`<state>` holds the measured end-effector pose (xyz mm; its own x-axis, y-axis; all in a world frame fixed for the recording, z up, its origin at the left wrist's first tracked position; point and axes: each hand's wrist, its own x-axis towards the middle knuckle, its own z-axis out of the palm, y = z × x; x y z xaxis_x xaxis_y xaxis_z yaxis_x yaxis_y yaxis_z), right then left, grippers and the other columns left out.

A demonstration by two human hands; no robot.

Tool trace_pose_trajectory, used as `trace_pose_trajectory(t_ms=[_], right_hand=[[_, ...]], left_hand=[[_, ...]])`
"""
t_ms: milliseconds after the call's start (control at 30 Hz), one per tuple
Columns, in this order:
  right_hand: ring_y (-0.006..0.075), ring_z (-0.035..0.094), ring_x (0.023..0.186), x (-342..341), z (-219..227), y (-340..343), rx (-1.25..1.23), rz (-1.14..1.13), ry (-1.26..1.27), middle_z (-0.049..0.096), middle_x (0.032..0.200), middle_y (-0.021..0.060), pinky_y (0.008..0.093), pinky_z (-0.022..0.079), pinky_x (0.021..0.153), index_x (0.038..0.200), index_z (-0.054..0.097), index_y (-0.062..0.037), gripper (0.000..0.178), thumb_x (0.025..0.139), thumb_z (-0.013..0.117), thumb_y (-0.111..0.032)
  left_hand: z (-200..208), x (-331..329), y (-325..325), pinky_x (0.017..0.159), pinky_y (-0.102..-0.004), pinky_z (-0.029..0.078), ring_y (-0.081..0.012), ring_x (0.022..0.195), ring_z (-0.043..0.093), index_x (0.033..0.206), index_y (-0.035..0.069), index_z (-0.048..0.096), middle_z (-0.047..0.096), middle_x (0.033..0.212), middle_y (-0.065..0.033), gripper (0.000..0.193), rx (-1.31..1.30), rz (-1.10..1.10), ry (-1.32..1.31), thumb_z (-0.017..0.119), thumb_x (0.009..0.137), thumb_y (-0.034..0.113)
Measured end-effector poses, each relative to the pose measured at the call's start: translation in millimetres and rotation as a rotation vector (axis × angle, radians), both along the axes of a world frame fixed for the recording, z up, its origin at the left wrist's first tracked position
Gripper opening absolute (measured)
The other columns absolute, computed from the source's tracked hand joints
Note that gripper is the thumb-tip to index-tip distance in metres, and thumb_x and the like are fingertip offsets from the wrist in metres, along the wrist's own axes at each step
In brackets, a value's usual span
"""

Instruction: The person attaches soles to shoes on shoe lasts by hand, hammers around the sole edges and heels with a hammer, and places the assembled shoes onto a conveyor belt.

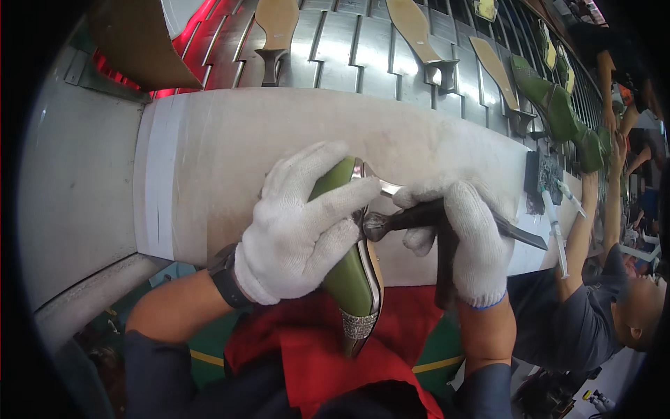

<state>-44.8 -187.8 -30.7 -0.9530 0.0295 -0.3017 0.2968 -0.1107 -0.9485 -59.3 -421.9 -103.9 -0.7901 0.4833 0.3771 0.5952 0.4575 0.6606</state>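
A green heeled shoe [347, 283] lies on its side in front of me, with a silvery edge line and a sparkling band [358, 326] near its toe end. Wrapped around its upper is my gloved left hand [296, 220], fingers reaching over to the sole edge. A dark hammer [412, 216] is gripped in my gloved right hand [478, 234]. The hammer's rounded face sits at the shoe's sole edge, beside my left fingertips; whether it touches cannot be made out. Near my right fingertips, the shiny slender heel [388, 188] is partly covered.
Beyond the pale worktop [230, 146] runs a slatted metal conveyor [349, 42] bearing heeled soles [277, 24] and green shoes [551, 101]. Syringes [556, 237] lie near the worktop's right end. A co-worker [579, 314] reaches toward the shoes at right. A pale panel [80, 167] stands left.
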Motion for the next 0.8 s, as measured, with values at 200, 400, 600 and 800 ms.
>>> trace_pose_trajectory(t_ms=[200,400,600,800], right_hand=[[0.0205,0.074,0.075,27,-5,17,-0.171,-0.118,0.142,0.078,0.104,0.0217,0.0301,0.059,0.064,0.108,0.077,0.0077,0.044,0.112,0.056,-0.03],[0.018,0.076,0.08,11,7,5,0.233,0.186,0.025,0.079,0.098,0.017,0.0314,0.058,0.071,0.108,0.077,0.0079,0.043,0.116,0.046,-0.02],[0.0219,0.076,0.083,21,-11,-3,-0.2,-0.088,0.258,0.078,0.101,0.0199,0.0311,0.058,0.07,0.105,0.074,0.0052,0.031,0.111,0.054,-0.018],[0.0118,0.067,0.075,22,-12,-9,-0.081,0.063,0.023,0.081,0.099,0.016,0.0262,0.051,0.069,0.111,0.079,0.0036,0.033,0.11,0.061,-0.024]], left_hand=[[4,2,5,0.12,-0.0555,0.045,-0.0534,0.137,0.058,0.141,0.005,0.073,0.055,0.153,-0.0356,0.047,0.043,-0.032,-0.011,0.062,0.097,0.012],[-4,7,-5,0.12,-0.0546,0.045,-0.0516,0.137,0.059,0.142,0.005,0.073,0.055,0.153,-0.0353,0.046,0.038,0.012,-0.028,0.061,0.097,0.01],[1,6,-1,0.12,-0.0536,0.045,-0.0518,0.138,0.058,0.14,0.003,0.072,0.055,0.154,-0.0359,0.043,0.039,0.006,0.025,0.06,0.099,0.01],[-2,8,-11,0.121,-0.0562,0.044,-0.053,0.139,0.058,0.142,0.002,0.068,0.055,0.154,-0.0361,0.046,0.001,0.008,0.065,0.067,0.099,0.016]])
